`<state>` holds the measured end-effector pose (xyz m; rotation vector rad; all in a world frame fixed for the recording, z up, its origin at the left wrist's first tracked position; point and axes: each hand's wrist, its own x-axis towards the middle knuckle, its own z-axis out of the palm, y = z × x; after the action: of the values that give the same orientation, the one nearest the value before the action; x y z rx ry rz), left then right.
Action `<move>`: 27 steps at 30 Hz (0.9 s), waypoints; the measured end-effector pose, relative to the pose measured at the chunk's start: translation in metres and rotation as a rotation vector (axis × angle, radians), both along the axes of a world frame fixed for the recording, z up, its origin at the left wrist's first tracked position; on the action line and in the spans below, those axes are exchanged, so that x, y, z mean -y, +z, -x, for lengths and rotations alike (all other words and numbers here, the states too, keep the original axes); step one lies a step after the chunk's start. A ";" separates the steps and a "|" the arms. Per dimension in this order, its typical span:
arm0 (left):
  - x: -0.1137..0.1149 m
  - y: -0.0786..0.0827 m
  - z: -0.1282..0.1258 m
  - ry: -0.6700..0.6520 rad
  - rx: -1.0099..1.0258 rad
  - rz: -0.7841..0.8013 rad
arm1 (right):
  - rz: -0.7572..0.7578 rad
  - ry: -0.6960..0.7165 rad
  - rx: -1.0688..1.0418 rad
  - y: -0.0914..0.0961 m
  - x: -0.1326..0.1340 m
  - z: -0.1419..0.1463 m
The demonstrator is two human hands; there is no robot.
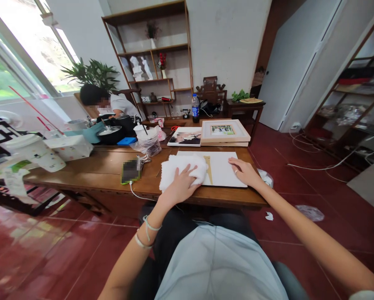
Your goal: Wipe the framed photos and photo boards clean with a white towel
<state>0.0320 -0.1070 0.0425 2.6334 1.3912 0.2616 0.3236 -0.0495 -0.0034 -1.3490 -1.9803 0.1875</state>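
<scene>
My left hand [184,183] lies on a bunched white towel [171,168], its fingers spread over the cloth. The towel covers the left part of a flat white board [222,173] near the table's front edge. My right hand [241,170] rests on the board's right side with its fingers stretched out. Between my hands, a narrow, tapering gold-coloured piece [208,168] lies on the board beside the towel. Whatever is beneath the towel is hidden.
Behind the board lie a photo panel [185,136] and stacked pale frames [241,135]. A bottle [195,109] stands further back. A phone [131,171] with a white cable, a bagged cup [143,135] and a white bucket [38,152] are leftward. A person [121,104] sits across the table.
</scene>
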 end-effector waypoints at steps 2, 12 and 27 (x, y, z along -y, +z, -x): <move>-0.018 0.001 -0.003 -0.003 -0.026 -0.003 | -0.001 0.000 -0.003 0.000 0.000 0.000; -0.082 -0.014 -0.016 0.114 -0.129 -0.219 | 0.001 0.016 -0.025 -0.002 -0.002 0.000; 0.014 -0.011 0.009 -0.049 0.034 -0.174 | 0.016 0.003 -0.036 0.000 0.000 0.001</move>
<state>0.0225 -0.1211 0.0311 2.7832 1.3489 0.4378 0.3226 -0.0500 -0.0033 -1.3438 -1.9549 0.2276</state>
